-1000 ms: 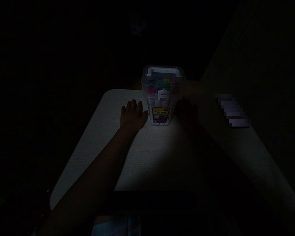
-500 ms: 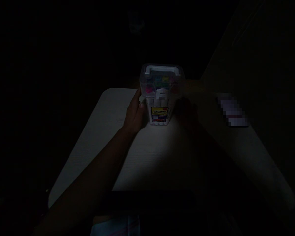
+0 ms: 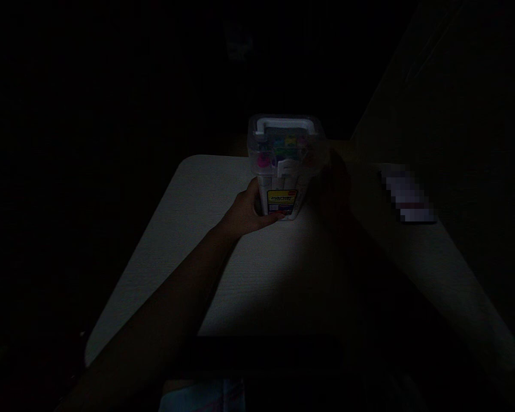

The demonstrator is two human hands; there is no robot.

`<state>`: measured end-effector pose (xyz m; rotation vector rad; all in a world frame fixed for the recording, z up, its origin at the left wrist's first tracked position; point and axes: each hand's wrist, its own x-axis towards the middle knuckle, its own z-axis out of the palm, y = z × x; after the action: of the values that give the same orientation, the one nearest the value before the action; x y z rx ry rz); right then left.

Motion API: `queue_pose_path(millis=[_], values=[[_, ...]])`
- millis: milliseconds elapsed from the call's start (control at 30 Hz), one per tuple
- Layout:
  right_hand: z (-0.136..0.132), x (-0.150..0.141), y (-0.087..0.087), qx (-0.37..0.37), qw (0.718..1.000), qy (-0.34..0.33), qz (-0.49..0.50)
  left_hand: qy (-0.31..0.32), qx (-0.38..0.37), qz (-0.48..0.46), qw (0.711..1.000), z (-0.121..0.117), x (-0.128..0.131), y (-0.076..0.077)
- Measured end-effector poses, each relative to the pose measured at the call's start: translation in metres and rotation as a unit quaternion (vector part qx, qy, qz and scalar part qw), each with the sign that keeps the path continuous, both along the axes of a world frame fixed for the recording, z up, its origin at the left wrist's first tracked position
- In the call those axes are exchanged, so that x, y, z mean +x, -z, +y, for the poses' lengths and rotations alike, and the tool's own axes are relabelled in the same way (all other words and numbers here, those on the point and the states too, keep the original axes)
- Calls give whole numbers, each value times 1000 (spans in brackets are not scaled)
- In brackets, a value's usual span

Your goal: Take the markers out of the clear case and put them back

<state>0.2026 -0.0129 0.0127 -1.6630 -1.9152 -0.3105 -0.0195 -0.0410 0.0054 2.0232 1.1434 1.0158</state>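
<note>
A clear plastic marker box point(image 3: 282, 183) stands upright at the far part of the table. Coloured caps show through its lid point(image 3: 287, 146), which has a white handle on top and a white latch in front. White marker barrels and a yellow label marked "marker" are visible below. My left hand point(image 3: 244, 213) is wrapped round the lower left side of the box, its thumb lying across the bottom front. In deep shadow at the box's right side is my right hand point(image 3: 337, 186); its fingers are too dark to make out, and whether it touches the box is unclear.
The pale table point(image 3: 167, 246) has rounded corners. A phone-like object point(image 3: 407, 194), blurred by blocks, lies near the right edge. Shadow covers the table's front right part, and the surroundings are almost black.
My left thumb has moved from the box's left side across its lower front. The box has shifted slightly right, and my right hand has moved slightly up and right.
</note>
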Motion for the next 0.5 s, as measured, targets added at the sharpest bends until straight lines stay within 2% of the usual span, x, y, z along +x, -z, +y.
queue_pose_path(millis=[100,133,233,333,400,500], values=[[-26,-10,-41,101,992,17,77,-11,13,2,1000,0,0,0],[-38,-15,-56,119,991,3,68,-11,13,1,1000,0,0,0],[-66,-29,-87,123,984,-118,-55,-11,2,-3,1000,0,0,0],[-76,-37,-96,49,983,-103,-146,-11,2,-2,1000,0,0,0],[-76,-38,-94,-2,984,-70,-164,-10,10,-3,1000,0,0,-1],[-72,-38,-87,-24,983,-76,-166,-8,11,-7,1000,0,0,0]])
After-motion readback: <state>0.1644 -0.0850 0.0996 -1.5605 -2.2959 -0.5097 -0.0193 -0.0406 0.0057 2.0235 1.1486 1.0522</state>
